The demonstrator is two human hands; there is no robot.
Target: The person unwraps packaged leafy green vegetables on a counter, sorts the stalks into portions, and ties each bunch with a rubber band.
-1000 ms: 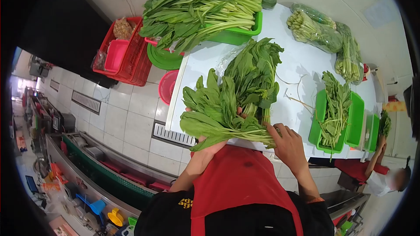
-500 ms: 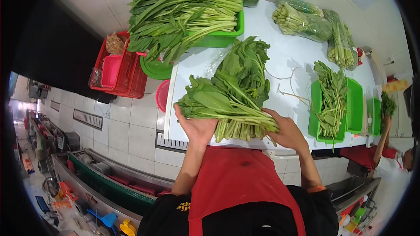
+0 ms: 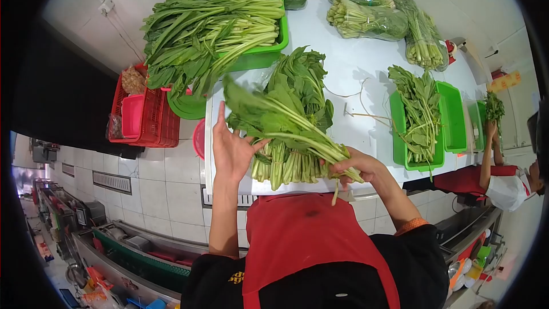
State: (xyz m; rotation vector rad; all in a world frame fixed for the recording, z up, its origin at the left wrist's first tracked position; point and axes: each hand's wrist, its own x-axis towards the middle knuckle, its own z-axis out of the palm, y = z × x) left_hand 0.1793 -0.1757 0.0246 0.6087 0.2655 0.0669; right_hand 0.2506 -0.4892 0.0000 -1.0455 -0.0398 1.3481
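Note:
My right hand [image 3: 361, 169] is closed around the stem ends of a few leafy greens [image 3: 291, 117]. Their leaves reach up and left, blurred by motion. My left hand [image 3: 231, 151] is open beside them, fingers spread and pointing up, the thumb close to the lower leaves. Beneath lies a pile of greens [image 3: 300, 74] on the white table, its cut stems toward me. One thin stalk [image 3: 335, 193] hangs below my right hand.
A green basket [image 3: 283, 30] heaped with greens stands back left. Bagged greens [image 3: 372, 20] lie at the back. Right of the pile, a green tray [image 3: 398, 131] holds loose greens beside another green tray [image 3: 456, 119]. Red crates [image 3: 166, 120] stand left. A co-worker [image 3: 457, 182] holds greens at right.
My left hand has come away from under the leaves and turned upright with spread fingers. The greens in my right hand have lifted and tilted, their leaves swinging up. The view has shifted slightly.

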